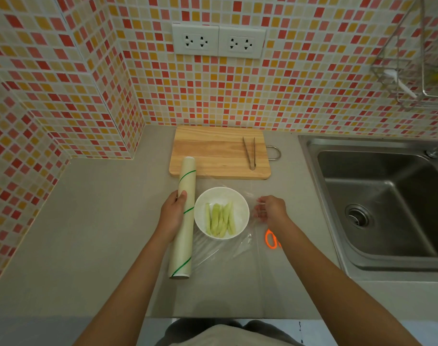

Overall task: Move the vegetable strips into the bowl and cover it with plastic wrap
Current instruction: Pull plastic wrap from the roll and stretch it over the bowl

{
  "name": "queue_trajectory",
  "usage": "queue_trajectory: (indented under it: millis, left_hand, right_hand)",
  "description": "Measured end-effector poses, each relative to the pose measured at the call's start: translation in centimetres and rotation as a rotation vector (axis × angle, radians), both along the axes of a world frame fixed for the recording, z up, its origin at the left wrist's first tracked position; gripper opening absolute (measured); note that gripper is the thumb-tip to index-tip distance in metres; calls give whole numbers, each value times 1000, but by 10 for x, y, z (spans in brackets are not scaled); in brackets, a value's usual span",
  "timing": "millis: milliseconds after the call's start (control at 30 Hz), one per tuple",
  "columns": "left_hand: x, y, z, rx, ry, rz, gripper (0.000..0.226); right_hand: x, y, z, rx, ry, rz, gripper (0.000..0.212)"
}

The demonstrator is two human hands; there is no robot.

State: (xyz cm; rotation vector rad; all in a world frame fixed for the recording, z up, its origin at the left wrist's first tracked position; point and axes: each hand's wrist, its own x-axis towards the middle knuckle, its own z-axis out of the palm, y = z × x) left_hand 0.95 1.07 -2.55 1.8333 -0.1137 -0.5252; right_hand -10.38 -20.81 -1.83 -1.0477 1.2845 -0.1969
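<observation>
A white bowl (240,203) stands on the grey counter and holds several pale green vegetable strips (220,219). Just left of the bowl lies a long roll of plastic wrap (184,221) with green lines, and my left hand (171,213) grips it around the middle. A clear sheet of plastic wrap (238,248) stretches from the roll over the bowl to the right. My right hand (271,208) pinches the sheet's free edge just right of the bowl.
A wooden cutting board (213,153) with metal tongs (249,152) on it lies behind the bowl. Orange-handled scissors (271,239) lie under my right forearm. A steel sink (382,203) fills the right side. Tiled walls close the back and left.
</observation>
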Motion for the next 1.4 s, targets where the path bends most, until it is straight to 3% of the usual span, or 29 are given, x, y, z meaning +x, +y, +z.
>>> queue_trajectory:
  millis: [67, 133, 233, 400, 567, 867, 1033, 1400]
  left_hand:
    - [0, 0, 0, -6, 3, 4, 27]
    - [-1, 0, 0, -6, 6, 10, 26]
    - [-1, -2, -1, 0, 4, 14, 24]
    - [-1, -3, -2, 28, -20, -4, 28]
    - [-1, -5, -4, 71, -60, -18, 29]
    - [0, -2, -7, 109, -93, -21, 32]
    - [1, -3, -7, 126, -87, -29, 35]
    - [2, -3, -6, 133, -105, -17, 35]
  right_hand:
    - [0, 4, 0, -109, -4, -75, 20]
    - [-1, 11, 0, -355, -19, -144, 23]
    - [-1, 33, 6, -543, -231, -82, 24]
    - [6, 55, -9, -316, -416, 142, 31]
    - [7, 50, -19, -229, -449, 127, 27]
    - [8, 57, -24, -385, -401, 154, 26]
    - [8, 59, -26, -310, -404, 131, 30]
    - [10, 56, -29, -359, -387, 129, 31]
